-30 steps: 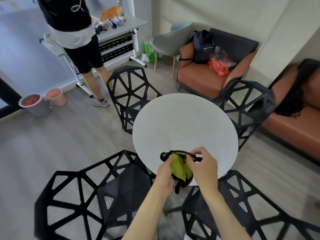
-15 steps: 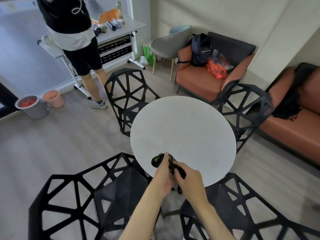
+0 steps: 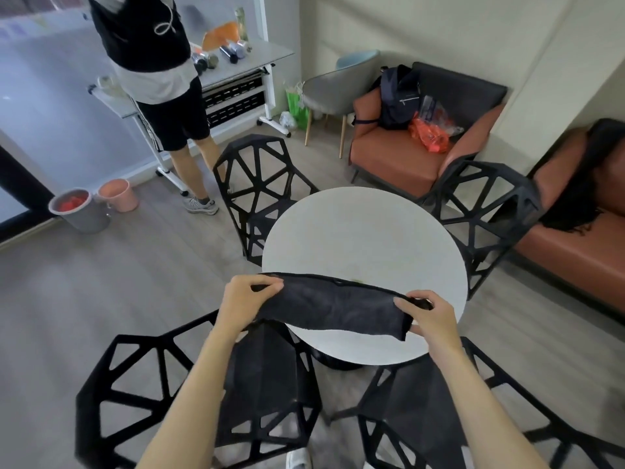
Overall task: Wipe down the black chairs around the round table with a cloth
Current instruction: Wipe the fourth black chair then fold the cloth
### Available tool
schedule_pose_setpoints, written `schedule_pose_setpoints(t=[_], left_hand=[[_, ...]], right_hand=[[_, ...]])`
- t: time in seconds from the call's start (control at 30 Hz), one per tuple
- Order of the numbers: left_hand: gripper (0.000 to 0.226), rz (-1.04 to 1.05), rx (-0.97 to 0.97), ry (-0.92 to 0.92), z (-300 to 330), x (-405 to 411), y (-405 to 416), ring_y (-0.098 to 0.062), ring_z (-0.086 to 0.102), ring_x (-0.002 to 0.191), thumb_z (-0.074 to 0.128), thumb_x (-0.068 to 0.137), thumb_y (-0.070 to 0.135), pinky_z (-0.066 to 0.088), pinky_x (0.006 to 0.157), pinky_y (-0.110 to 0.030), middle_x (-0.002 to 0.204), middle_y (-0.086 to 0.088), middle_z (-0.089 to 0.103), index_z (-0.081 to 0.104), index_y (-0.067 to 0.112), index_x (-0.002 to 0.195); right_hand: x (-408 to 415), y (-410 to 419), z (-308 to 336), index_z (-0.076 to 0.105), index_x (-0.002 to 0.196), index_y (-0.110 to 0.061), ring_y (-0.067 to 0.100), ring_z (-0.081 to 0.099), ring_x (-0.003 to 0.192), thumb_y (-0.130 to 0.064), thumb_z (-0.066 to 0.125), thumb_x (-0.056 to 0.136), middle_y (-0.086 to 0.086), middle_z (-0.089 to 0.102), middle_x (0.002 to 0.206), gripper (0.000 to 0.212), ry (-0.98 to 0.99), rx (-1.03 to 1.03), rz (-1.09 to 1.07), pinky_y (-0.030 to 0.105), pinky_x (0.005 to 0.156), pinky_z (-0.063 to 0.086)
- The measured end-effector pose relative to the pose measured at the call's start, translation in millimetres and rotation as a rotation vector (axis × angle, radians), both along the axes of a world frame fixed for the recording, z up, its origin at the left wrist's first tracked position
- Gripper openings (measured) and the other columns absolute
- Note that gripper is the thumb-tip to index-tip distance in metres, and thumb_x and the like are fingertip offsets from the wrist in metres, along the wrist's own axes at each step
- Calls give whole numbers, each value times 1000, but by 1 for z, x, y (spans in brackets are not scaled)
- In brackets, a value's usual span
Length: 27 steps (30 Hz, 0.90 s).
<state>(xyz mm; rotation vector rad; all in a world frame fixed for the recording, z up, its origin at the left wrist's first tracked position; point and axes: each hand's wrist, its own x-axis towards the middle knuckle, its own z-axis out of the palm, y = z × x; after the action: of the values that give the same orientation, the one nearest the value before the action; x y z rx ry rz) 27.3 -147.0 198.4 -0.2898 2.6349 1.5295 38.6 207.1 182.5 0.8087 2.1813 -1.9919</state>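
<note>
Above the near edge of the round counter (image 3: 365, 238), the left hand (image 3: 241, 301) and right hand (image 3: 431, 314) each pinch one end of the black cloth (image 3: 333, 308) with curled fingers. Both forearms extend forward. The cloth's underside is hidden. Its long axis runs left to right, stretched flat between two black chairs (image 3: 142, 394).

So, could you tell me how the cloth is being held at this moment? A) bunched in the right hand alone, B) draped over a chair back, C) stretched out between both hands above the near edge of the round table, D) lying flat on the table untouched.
C: the left hand and the right hand each pinch one end of the dark cloth, which spans between them over the near edge of the round table.
</note>
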Motion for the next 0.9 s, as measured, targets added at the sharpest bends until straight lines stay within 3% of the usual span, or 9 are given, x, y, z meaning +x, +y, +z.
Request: schedule_pose_setpoints(t=[0.2,0.3,0.37,0.47,0.53,0.63,0.73,0.8,0.9], left_hand=[[12,-138,-63,56,28,-25,-30,6,69,101,81,91,25,46,95,-16,99,24,78,84,34,97],[15,-192,-30,2,34,-27,-33,4,70,103,79,92,21,49,98,-20,103,21,78,84,32,102],[20,-221,-10,-22,38,-27,-32,7,68,107,74,96,18,47,97,-17,108,24,77,83,33,107],[33,-249,51,-76,45,-26,-30,10,63,114,59,105,10,42,98,-12,116,25,75,82,33,113],[37,-279,63,-89,49,-25,-29,8,62,117,52,107,8,42,99,-11,120,23,74,81,31,116],[36,-326,31,-39,52,-25,-26,6,64,116,51,108,6,45,97,-8,118,24,74,80,27,118],[36,-272,11,12,49,-26,-23,2,68,110,54,106,4,49,100,-17,110,23,76,83,26,109],[37,-183,-6,39,43,-28,-16,0,69,105,58,104,5,50,99,-22,104,23,77,84,30,101],[37,-48,-47,99,36,-30,12,-5,68,95,62,100,7,52,92,-27,98,20,77,84,36,95]], right_hand=[[-4,18,1,74,96,-16,26,71,95,-9,82,85,7,72,98,15,93,115,64,32,64,62],[-6,25,4,70,96,-27,15,68,92,-12,74,93,-4,72,96,15,173,374,202,33,70,61],[-7,27,7,65,96,-30,12,65,85,-11,65,99,-8,69,92,19,187,517,307,27,67,53],[-10,34,6,62,107,-31,7,63,85,-8,51,105,-11,67,100,26,179,598,424,17,61,42],[-12,39,7,61,120,-31,7,63,90,-7,46,107,-8,66,108,31,188,631,486,16,64,42],[-15,46,8,66,122,-27,12,64,99,-10,49,107,-10,68,110,29,201,633,466,15,76,46],[-20,53,5,73,108,-23,12,68,95,-15,59,103,-13,71,100,17,202,601,341,35,83,60],[-22,55,4,74,99,-19,21,70,94,-13,64,99,-7,72,96,12,150,522,270,41,79,63],[-23,41,12,74,90,-14,35,70,92,-5,68,95,11,71,96,12,56,236,120,37,63,63]])
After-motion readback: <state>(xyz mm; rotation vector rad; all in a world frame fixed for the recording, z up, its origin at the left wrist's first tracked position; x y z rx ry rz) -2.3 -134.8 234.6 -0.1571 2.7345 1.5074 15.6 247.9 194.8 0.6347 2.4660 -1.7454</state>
